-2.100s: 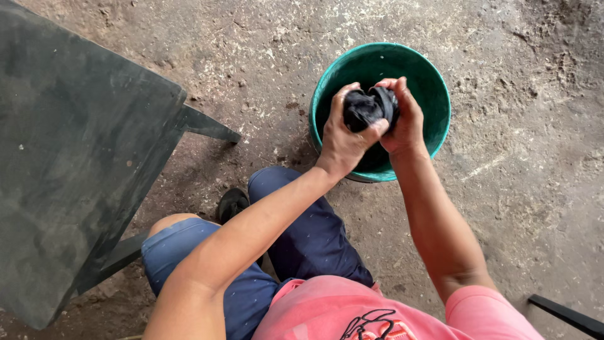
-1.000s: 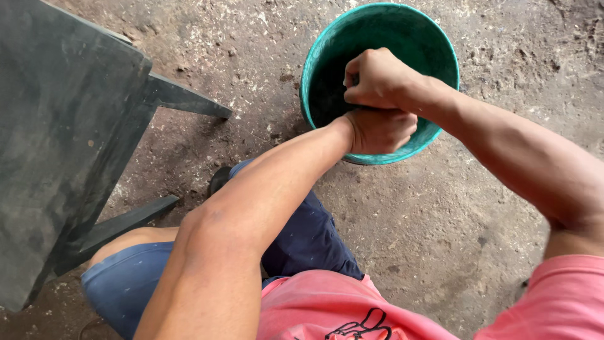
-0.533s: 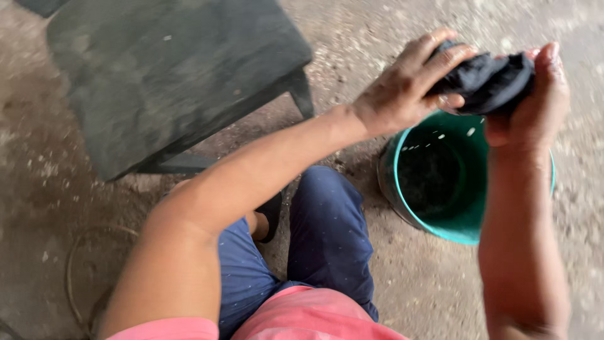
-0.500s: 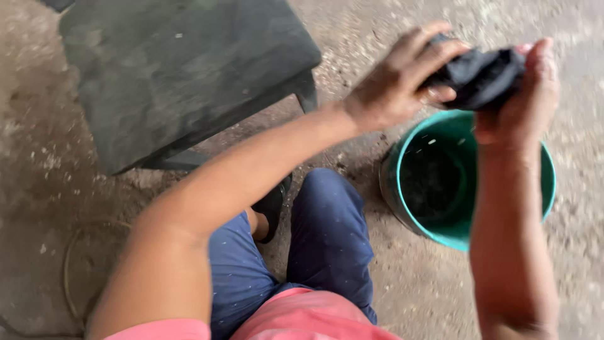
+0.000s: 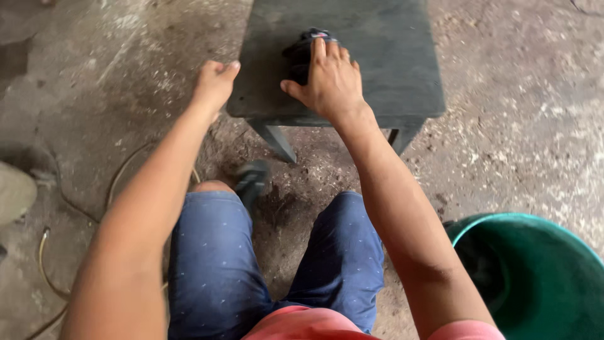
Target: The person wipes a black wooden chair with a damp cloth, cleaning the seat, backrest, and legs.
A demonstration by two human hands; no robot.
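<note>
Black, wadded cloth [image 5: 303,51] lies on the dark stool [image 5: 390,56] beneath the right hand [image 5: 328,82], fingers spread flat over it, while the curled left hand [image 5: 214,82] grips the stool's near-left edge.

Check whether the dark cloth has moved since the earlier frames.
Yes. The dark cloth left the green bucket and now lies on the dark stool, under the right hand.

Stool: a dark grey low wooden stool [image 5: 377,69] at the upper middle of the frame, standing on the floor.
On the stool: a black wadded cloth [image 5: 301,53], near its left front edge.
Floor: rough, stained concrete floor [image 5: 516,151].
On the floor: a green bucket [image 5: 535,277] at lower right; a thin hose [image 5: 47,252] at lower left.
</note>
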